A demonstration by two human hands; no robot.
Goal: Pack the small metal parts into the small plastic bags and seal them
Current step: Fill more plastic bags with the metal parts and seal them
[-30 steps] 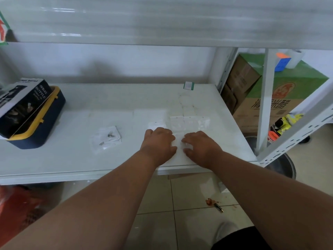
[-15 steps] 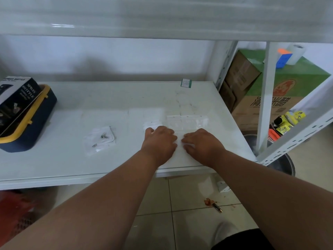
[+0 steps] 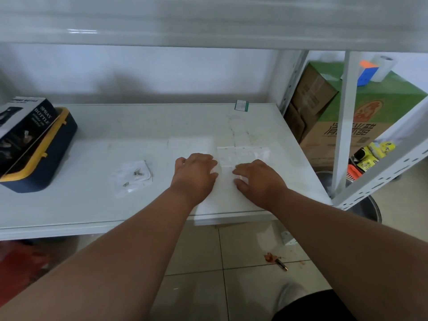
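My left hand (image 3: 194,176) and my right hand (image 3: 258,179) lie side by side on the white shelf (image 3: 92,205), near its front edge. Their curled fingertips meet on a small clear plastic bag (image 3: 225,176) and pinch it from both sides. What is inside that bag is hidden. Just behind the hands lies a flat stack of clear bags (image 3: 244,155). To the left, a crumpled clear bag (image 3: 130,178) lies apart with two small metal parts (image 3: 137,173) on it.
A navy and yellow case (image 3: 44,163) with a black spray-bottle box (image 3: 22,126) on it stands at the shelf's left end. A white upright post (image 3: 342,126) and cardboard boxes (image 3: 347,121) are on the right. A small green-edged card (image 3: 241,105) lies at the back.
Both hands have stayed on the bag in nearly the same spot. Only the view has shifted a little.
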